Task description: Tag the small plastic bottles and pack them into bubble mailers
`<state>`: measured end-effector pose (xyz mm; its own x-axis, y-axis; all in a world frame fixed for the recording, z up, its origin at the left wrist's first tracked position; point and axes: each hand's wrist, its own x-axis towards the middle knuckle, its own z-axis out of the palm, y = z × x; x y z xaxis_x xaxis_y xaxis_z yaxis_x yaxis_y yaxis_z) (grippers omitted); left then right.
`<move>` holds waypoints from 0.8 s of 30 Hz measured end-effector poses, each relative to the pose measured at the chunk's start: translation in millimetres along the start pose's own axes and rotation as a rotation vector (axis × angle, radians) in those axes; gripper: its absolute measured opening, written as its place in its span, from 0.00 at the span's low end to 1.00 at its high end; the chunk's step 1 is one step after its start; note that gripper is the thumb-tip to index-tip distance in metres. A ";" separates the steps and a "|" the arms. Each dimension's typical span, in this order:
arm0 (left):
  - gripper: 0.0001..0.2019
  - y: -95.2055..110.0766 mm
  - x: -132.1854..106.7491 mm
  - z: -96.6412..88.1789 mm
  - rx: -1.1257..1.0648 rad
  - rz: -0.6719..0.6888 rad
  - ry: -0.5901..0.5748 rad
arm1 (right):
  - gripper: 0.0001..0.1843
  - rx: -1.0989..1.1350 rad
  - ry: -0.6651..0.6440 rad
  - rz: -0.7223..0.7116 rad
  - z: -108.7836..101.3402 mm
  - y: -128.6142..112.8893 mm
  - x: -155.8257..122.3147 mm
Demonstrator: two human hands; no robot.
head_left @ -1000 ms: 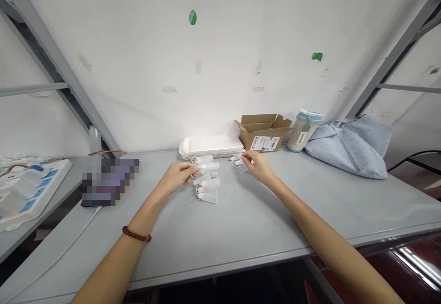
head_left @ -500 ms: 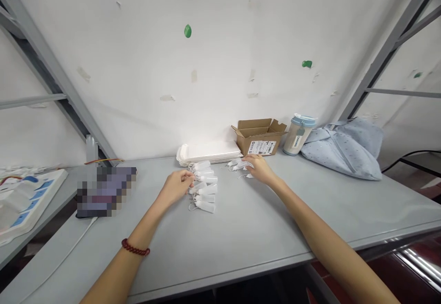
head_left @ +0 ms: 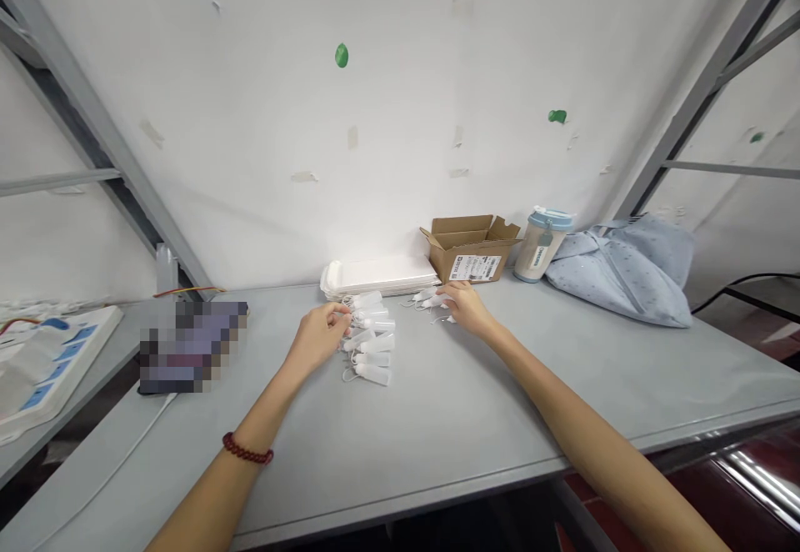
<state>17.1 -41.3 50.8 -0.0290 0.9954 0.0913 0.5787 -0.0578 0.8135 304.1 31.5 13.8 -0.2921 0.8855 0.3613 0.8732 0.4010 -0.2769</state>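
Note:
A row of small white tube-like pieces with thin loops (head_left: 372, 338) lies on the grey table (head_left: 450, 402). My left hand (head_left: 320, 335) sits at the row's left side, fingers curled and pinched on one piece. A smaller heap of similar white pieces (head_left: 427, 298) lies further right, near a stack of white trays (head_left: 378, 275). My right hand (head_left: 463, 306) rests on that heap with its fingers closed on a piece.
An open cardboard box (head_left: 472, 248) stands behind the heap, with a lidded cup (head_left: 541, 245) and a pale blue cloth bag (head_left: 625, 273) to its right. A blurred dark object (head_left: 191, 343) and a white cable lie left. Metal shelf struts rise on both sides.
The camera tipped down slightly after the first frame. My right hand lowered onto the small heap. My left hand stayed by the row, its fingers shifting a little.

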 end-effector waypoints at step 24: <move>0.17 13.3 -9.8 12.2 -0.184 0.080 -0.098 | 0.14 0.605 0.024 -0.075 -40.7 -69.5 -22.4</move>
<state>35.0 -50.9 53.6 0.0957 0.9893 0.1102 0.4174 -0.1404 0.8978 265.9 -25.7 61.2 -0.3290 0.8470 0.4176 0.4723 0.5305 -0.7040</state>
